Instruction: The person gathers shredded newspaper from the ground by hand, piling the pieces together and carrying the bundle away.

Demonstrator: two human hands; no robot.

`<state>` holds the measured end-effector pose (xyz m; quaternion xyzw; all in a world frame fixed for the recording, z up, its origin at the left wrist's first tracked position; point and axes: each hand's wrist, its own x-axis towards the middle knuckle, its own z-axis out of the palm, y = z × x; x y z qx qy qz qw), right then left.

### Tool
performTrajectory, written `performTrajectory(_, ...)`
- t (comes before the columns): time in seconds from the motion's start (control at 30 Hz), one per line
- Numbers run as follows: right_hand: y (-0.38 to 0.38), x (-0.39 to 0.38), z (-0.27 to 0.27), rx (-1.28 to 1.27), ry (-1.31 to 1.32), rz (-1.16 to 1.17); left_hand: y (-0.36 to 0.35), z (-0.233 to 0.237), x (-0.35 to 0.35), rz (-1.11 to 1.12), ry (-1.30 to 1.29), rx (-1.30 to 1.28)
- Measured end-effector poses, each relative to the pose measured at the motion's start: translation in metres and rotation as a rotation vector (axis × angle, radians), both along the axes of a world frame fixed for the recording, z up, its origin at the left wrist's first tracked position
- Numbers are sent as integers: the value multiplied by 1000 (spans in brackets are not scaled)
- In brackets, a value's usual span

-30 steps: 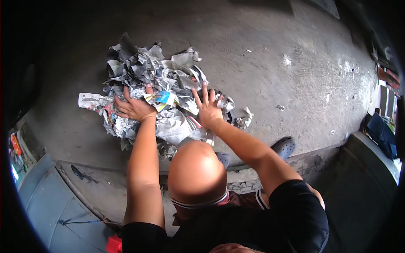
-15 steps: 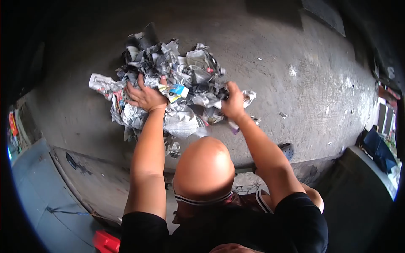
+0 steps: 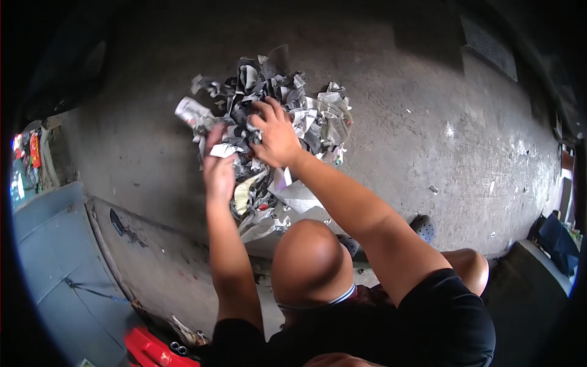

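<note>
A heap of torn, crumpled newspaper (image 3: 306,116) lies on the grey concrete floor (image 3: 391,134). My left hand (image 3: 220,162) is at the heap's left side, blurred by motion, beside a white paper scrap (image 3: 225,150); whether it grips anything is unclear. On top of the middle of the heap rests my right hand (image 3: 278,134), its fingers spread and bent over the scraps. A rolled piece of newsprint (image 3: 194,112) sticks out at the upper left. Near my knee lie larger sheets (image 3: 299,197).
My bent knee (image 3: 312,263) is just below the heap. Grey shoes with holes (image 3: 423,229) show on the floor. A blue-grey metal panel (image 3: 67,263) stands at the left, with a red object (image 3: 156,348) below it. A dark blue item (image 3: 556,241) is at the far right.
My right hand has moved left from the heap's right edge onto its middle. My left hand has come lower, along the left side. The heap looks narrower, its right part drawn inward.
</note>
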<state>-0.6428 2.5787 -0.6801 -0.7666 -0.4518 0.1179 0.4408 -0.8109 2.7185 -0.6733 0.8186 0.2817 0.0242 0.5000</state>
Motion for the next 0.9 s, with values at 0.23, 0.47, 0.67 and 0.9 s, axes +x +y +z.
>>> performTrajectory(0.23, 24, -6, -9, -30, 113, 44, -78, 53, 39, -61, -98, 791)
performTrajectory(0.47, 2, 45, 1, 391, 1264, 105, -61, -58, 39, 79, 126, 940)
performTrajectory(0.67, -164, 63, 22, 345, 712, -370, -30, -102, 16, -19, -25, 1023)
performTrajectory(0.9, -454, 41, -120, -797, 269, -1298, -29, -122, 11, 90, -33, 1113)
